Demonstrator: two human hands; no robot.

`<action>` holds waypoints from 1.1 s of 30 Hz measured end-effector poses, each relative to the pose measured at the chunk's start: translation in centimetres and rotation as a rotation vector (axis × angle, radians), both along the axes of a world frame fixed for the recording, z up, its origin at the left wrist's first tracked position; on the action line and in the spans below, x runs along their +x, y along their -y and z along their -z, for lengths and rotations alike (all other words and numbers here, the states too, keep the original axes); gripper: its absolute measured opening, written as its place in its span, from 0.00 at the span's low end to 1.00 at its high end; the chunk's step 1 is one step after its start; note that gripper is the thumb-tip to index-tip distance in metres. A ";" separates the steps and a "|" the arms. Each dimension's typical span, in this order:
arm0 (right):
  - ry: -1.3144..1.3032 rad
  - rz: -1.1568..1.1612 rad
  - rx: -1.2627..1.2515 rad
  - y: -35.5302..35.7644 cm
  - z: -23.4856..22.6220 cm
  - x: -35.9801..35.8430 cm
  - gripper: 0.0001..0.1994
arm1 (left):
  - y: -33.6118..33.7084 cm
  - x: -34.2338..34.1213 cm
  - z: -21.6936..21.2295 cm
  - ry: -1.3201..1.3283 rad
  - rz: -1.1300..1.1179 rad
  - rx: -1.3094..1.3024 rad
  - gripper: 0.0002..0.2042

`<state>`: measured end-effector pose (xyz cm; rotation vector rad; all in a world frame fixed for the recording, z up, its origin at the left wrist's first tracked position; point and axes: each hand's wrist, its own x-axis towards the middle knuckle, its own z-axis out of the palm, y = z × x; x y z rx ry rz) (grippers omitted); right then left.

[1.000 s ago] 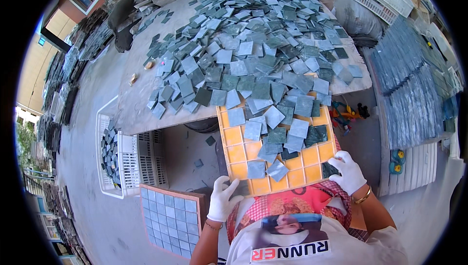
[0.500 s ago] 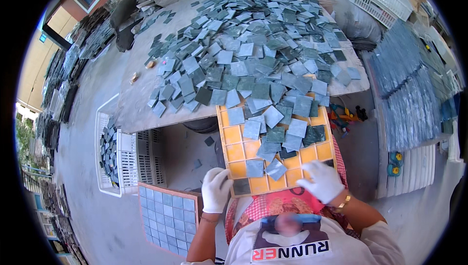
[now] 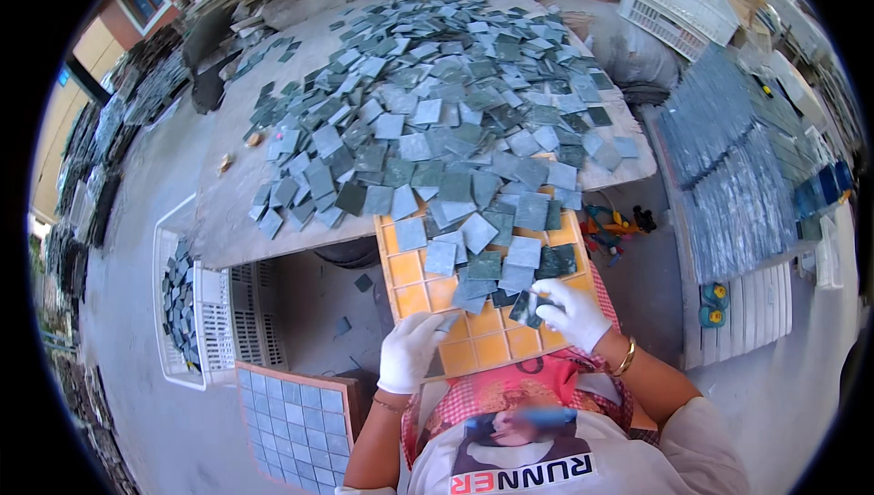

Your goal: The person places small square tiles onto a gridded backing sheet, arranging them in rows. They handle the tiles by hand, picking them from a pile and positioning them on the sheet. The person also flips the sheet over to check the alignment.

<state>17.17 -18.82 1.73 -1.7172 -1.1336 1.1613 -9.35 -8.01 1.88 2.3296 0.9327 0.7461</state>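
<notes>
Both white-gloved hands have moved up onto the orange gridded plastic tray [image 3: 496, 349] since 0.5 s ago. Right hand [image 3: 572, 313] pinches a dark square tile [image 3: 522, 306] over the tray's middle. Left hand [image 3: 411, 349] grips a grey-blue tile [image 3: 448, 321] at the tray's near-left edge; loose grey-green square tiles [image 3: 437, 112] cover the desk [image 3: 228, 222].

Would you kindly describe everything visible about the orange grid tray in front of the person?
The orange grid tray is a flat rectangular board, plastic by the look, divided into square cells. It lies tilted, its far end against the table edge and its near end at the person's lap. Loose grey-green tiles cover its upper half; the near rows are mostly bare. The gloved left hand rests on its near left edge, and the gloved right hand holds a dark tile over it.
</notes>
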 end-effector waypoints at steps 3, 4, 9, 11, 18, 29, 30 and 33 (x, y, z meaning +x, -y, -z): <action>-0.134 0.021 -0.121 0.6 0.3 2.4 0.15 | 0.3 -0.7 0.3 0.141 -0.153 -0.338 0.09; -0.178 0.026 -0.144 0.8 0.1 2.9 0.15 | 0.4 -1.0 1.0 0.188 -0.196 -0.440 0.11; -0.007 -0.063 -0.154 1.2 -0.8 4.1 0.15 | 0.9 -1.9 1.4 0.201 -0.219 -0.959 0.13; 0.163 -0.193 -0.135 1.0 -1.6 4.3 0.15 | 1.3 -2.1 2.0 0.273 -0.183 -1.159 0.14; 0.217 -0.218 -0.114 0.7 -2.9 3.8 0.13 | 1.3 -1.2 1.3 -0.065 0.092 -0.352 0.13; 0.226 -0.263 0.040 0.6 -3.6 2.9 0.12 | 3.5 -1.5 1.1 -0.446 0.177 0.101 0.33; 0.222 -0.278 0.047 0.5 -3.7 3.0 0.12 | 3.5 -1.7 0.9 -0.462 0.176 0.114 0.34; 0.107 -0.223 -0.042 0.7 -3.7 2.7 0.11 | 3.9 -1.9 3.0 -0.411 0.207 0.117 0.32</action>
